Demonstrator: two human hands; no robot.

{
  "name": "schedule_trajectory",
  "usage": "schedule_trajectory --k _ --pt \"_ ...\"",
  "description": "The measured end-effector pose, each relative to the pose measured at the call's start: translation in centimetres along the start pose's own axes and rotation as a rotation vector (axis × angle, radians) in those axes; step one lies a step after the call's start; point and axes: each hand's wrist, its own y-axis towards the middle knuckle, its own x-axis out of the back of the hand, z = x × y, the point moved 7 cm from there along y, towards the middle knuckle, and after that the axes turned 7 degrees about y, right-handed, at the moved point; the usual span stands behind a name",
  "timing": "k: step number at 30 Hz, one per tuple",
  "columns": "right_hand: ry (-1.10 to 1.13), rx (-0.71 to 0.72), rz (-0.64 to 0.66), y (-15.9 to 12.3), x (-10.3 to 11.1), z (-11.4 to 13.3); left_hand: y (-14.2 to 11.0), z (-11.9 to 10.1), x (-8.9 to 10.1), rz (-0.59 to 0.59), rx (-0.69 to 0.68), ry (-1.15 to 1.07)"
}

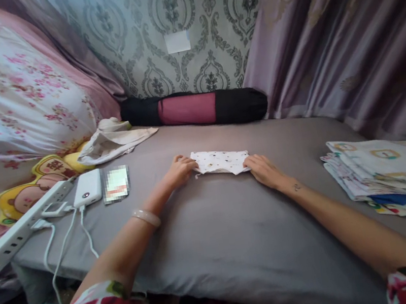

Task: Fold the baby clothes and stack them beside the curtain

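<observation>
A small white cloth with a tiny dark print [222, 161] lies folded into a flat rectangle on the grey bed sheet [215, 232]. Its near edge looks uneven, with a dip in the middle. My left hand [181, 169] pinches the cloth's left end, its fingertips closed on the edge. At the opposite end, my right hand [265, 170] grips the right corner between thumb and fingers. Which garment or cloth it is I cannot make out.
To the right sits a stack of folded clothes [386, 164]. At left are a power strip [25, 221], a white power bank [87, 187] with cables, a blurred-out flat item [116, 184], a yellow cushion [44, 182] and a crumpled white cloth [112, 140]. A black-and-pink roll [188, 109] lies along the wall.
</observation>
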Motion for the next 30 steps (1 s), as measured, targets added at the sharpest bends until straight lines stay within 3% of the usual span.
schedule_trajectory --k 5,10,14,18,23,30 --pt "0.028 0.002 0.075 -0.6 0.0 0.1 -0.4 0.2 -0.6 0.078 -0.023 -0.004" --pt "0.053 -0.208 0.054 2.1 0.4 -0.1 1.6 0.5 0.1 0.022 0.16 -0.064" --pt "0.122 -0.293 -0.008 6.1 -0.4 1.8 4.6 -1.9 0.3 -0.045 0.24 -0.066" --pt "0.134 -0.318 -0.026 8.3 -2.4 3.1 6.6 -4.4 -1.4 -0.011 0.235 -0.001" --pt "0.164 -0.358 0.029 8.1 -4.8 2.9 6.5 -4.7 -3.7 0.064 0.244 0.02" --pt "0.173 -0.374 0.012 7.8 -5.1 2.8 6.3 -4.5 -4.3 0.102 0.275 0.042"
